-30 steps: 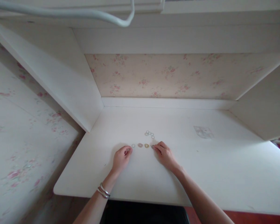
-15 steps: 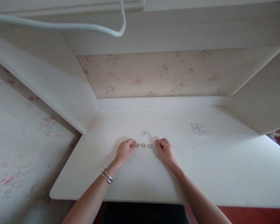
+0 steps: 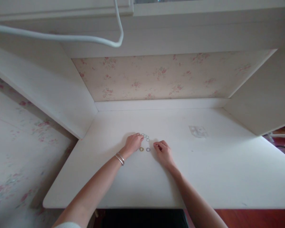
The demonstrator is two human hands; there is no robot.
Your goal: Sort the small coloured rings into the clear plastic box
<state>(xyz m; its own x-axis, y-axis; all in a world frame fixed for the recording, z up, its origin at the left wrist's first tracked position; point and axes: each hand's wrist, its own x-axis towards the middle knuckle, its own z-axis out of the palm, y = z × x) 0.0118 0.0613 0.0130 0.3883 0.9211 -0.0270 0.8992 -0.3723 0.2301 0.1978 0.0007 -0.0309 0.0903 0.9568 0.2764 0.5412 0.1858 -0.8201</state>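
Observation:
Over the left end of a group of thin pale rings [image 3: 147,138], my left hand [image 3: 133,143] has its fingers drawn together. Its fingertips touch or nearly touch the leftmost ring; whether they grip it is hidden. A yellowish ring [image 3: 141,149] and a grey-violet ring [image 3: 148,149] lie in a row nearer to me, the yellowish one just below my left fingers. Right of them, my right hand [image 3: 164,153] is closed with thumb and fingertips pinched, resting at the table. Anything in that pinch is too small to make out.
A clear plastic packet [image 3: 198,131] lies on the white tabletop [image 3: 218,171] to the right. White side panels and a flowered wall [image 3: 156,76] enclose the back. A white cable [image 3: 85,38] hangs at upper left. A dark seat [image 3: 142,218] stands below the front edge.
My left hand has moved up and slightly right, from the pinkish ring at the row's left end to the thin rings; it now covers most of the pinkish ring. My right hand stays pinched beside the row.

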